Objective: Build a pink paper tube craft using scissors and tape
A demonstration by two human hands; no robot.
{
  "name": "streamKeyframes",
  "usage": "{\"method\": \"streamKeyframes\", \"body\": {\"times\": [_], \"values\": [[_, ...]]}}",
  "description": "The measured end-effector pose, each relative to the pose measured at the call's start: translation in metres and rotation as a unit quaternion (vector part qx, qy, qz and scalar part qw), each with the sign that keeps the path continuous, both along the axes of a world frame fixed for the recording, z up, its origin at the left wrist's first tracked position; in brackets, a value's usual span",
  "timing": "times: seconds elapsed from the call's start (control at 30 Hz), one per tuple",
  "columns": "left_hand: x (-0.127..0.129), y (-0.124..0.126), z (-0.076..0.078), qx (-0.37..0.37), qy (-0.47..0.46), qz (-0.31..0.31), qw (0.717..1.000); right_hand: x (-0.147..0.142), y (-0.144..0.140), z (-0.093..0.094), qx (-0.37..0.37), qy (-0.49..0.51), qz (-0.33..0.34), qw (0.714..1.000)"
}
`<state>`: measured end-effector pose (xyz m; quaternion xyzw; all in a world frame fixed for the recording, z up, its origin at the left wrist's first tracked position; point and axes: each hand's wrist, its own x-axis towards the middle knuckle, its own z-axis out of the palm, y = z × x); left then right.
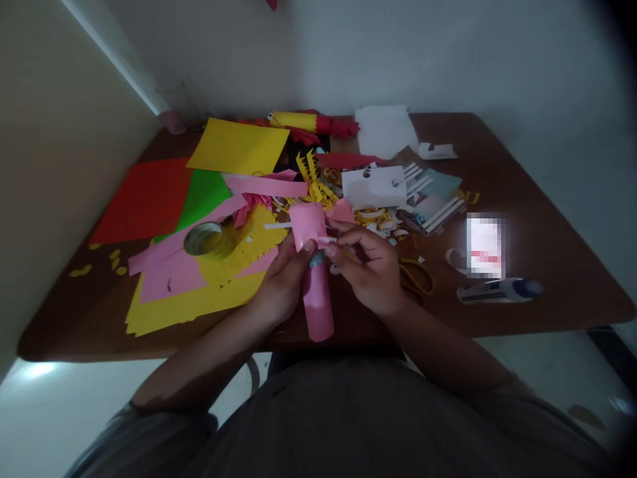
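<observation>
Frame centre: pink paper tube [318, 307], left hand [283, 285] clamped on it | right hand [371, 269] fingertips pinching a pale strip [326, 240] | best practice: light grip, strip flat, tube undented

Everything is dimly lit; right of the fingers [369, 240] a pixelated rectangle [486, 245] is blown out, left of them the floor [40, 369] is glare-spotted
</observation>
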<state>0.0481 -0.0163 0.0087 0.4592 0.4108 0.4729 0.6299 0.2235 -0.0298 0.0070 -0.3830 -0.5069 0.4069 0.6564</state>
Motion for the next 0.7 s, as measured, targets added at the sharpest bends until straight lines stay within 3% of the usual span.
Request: {"method": "streamKeyframes", "body": {"times": [0.5,0.7], "values": [[0.0001,0.0003,0.0014,-0.026,-0.042,-0.007,0.999,0.0000,-0.0009,0.0029,0.067,-0.078,-0.055,0.993],[-0.0011,0.0004,0.0027,-0.025,-0.021,-0.008,0.999,-0.0011,-0.0015,0.0029,0.058,-0.086,-0.062,0.993]]}}
